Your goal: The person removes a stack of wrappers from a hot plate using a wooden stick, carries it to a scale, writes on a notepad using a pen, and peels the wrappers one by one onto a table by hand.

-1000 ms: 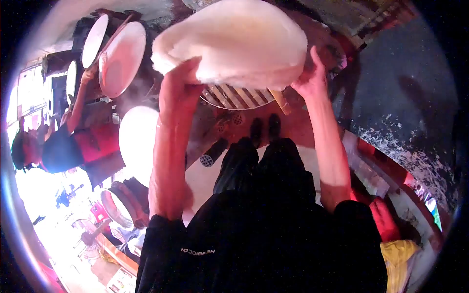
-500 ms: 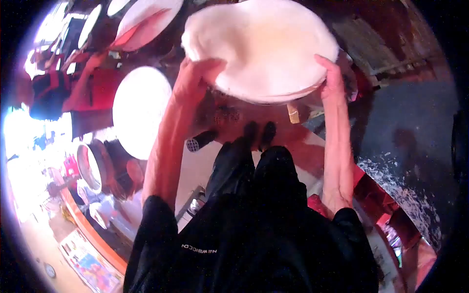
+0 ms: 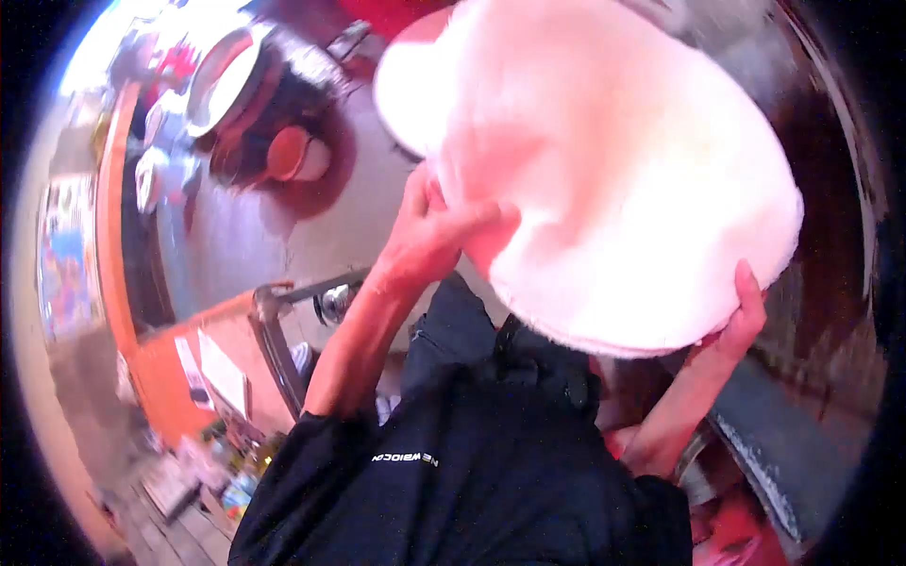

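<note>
Both my hands hold a large, round, white, soft-looking sheet (image 3: 623, 170) with a fuzzy edge, thick as if layered. Its near left part dents inward. My left hand (image 3: 439, 226) grips it at the left edge, thumb pressed on top and fingers partly hidden underneath. At the lower right rim my right hand (image 3: 741, 321) is closed on it, with the thumb above and the other fingers mostly below. Behind its left side shows part of another pale round piece (image 3: 401, 94); whether they touch I cannot tell.
A big dark pot with a pale rim (image 3: 226, 85) stands on the floor at upper left, beside a small red-and-white bucket (image 3: 300, 156). An orange-edged partition (image 3: 156, 368) runs along the left. A dark grey surface with white residue (image 3: 764, 462) lies at lower right.
The white sheet and both hands have come closer and shifted right, the sheet now tilted. My view has swung, so the pot sits higher and the partition shows more.
</note>
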Tool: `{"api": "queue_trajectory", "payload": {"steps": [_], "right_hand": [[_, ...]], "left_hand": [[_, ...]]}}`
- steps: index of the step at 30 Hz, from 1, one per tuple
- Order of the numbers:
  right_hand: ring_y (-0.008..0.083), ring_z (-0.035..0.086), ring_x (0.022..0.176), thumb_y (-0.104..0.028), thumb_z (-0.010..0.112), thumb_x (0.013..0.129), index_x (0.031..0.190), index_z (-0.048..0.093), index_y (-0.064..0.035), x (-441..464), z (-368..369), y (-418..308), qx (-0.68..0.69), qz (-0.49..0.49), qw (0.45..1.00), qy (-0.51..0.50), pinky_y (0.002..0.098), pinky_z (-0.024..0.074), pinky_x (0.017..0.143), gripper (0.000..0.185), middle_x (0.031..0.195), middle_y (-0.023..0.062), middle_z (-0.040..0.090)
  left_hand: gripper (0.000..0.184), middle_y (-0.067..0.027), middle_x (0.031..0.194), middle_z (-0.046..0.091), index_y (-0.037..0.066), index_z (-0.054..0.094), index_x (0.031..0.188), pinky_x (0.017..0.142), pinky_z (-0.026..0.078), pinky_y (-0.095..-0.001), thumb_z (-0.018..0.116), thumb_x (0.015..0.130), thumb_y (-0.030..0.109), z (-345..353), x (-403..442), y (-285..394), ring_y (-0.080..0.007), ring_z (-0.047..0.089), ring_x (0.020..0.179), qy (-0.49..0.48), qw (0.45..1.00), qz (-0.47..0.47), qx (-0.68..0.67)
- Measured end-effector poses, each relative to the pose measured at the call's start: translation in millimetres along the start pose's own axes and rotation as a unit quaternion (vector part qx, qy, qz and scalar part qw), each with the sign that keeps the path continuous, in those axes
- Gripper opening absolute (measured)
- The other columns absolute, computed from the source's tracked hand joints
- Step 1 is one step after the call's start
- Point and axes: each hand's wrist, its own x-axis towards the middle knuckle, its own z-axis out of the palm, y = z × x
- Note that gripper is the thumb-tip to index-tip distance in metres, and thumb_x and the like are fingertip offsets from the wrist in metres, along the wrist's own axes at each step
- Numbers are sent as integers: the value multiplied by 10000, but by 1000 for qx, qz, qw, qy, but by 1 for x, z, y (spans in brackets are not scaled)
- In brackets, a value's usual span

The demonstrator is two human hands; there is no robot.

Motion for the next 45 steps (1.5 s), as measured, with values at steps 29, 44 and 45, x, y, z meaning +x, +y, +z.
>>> {"api": "queue_trajectory", "payload": {"steps": [29,44,45], "right_hand": [[360,585,1079,-63,604,756,1282,430,114,-65,586,338,-218,439,733,-471,427,489,939,582,1202,239,565],[264,650,867,-42,617,762,1123,551,94,-143,832,431,-329,464,630,-529,352,534,762,391,1002,179,647],[260,652,859,-41,619,764,1121,551,92,-158,847,439,-329,461,628,-533,352,535,758,387,997,177,648]], "left_hand": [[713,-149,1293,512,-8,380,1355,1010,428,-382,621,686,-50,-448,-168,43,-272,514,1184,552,775,106,-289],[733,-182,1313,494,-3,340,1391,1023,420,-415,602,706,-13,-594,-174,107,-323,499,1200,652,642,174,-364],[738,-184,1321,482,-3,331,1395,1022,421,-420,593,705,-12,-611,-182,115,-330,489,1209,639,651,174,-371]]}}
